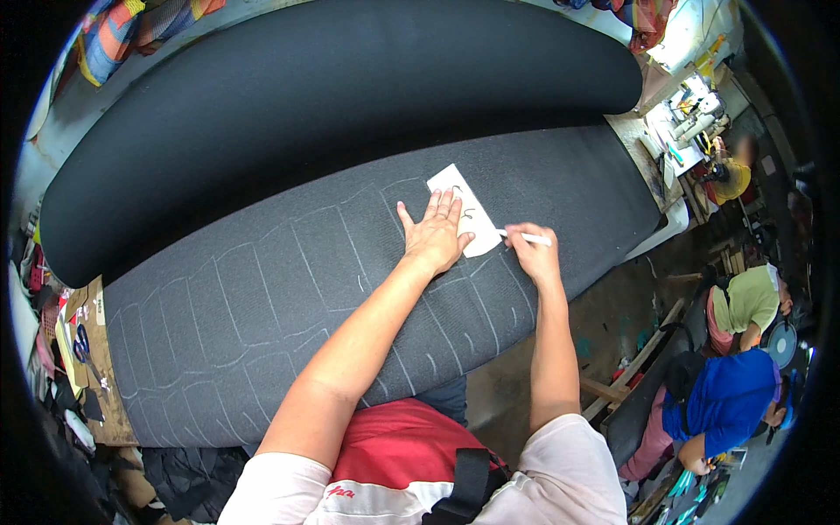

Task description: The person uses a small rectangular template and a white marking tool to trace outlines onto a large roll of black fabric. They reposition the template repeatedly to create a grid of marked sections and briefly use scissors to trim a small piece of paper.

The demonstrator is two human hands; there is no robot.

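My left hand (435,234) lies flat with fingers spread on a white template (486,240), a roughly rectangular piece with dark handwritten marks. The template rests on dark grey fabric (577,201) spread over the table. In my right hand (531,249) is a white marking pen (527,236), its tip at the template's right edge. Pale chalk-like outlines of similar panels run in rows across the fabric from the left up to the template.
A large black fabric roll (341,87) lies along the far side. Blue-handled scissors (83,346) sit at the table's left end. A sewing machine (700,114) stands at the far right. Several people work to the right, one in a blue shirt (731,398).
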